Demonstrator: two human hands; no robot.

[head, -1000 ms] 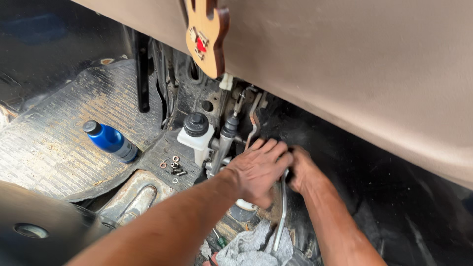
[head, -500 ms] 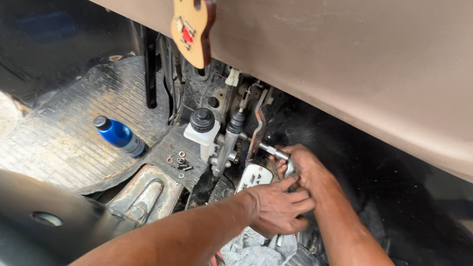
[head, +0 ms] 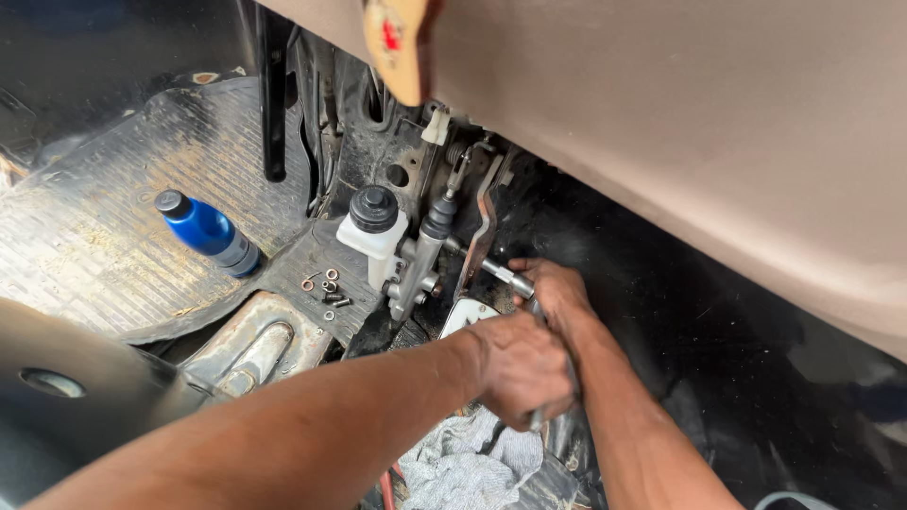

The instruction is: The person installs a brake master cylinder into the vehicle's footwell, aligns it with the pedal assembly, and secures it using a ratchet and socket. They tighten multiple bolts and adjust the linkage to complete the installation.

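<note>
i'm looking down into a vehicle footwell. my right hand [head: 557, 293] has its grip closed round the head end of a ratchet [head: 508, 278], steadying the socket against the pedal bracket so it stays seated. my left hand [head: 524, 368] is wrapped tight on the ratchet's handle lower down, placed there for leverage. the cylinder [head: 416, 260] with its black-capped reservoir [head: 375, 222] leans on the floor just left of the pedal arm [head: 482, 236], out of its mount. loose bolts [head: 326, 288] sit gathered on the mat [head: 113, 217] beside it, near a blue bottle [head: 203, 231]. a grey rag [head: 463, 463] lies under my wrists.
</note>
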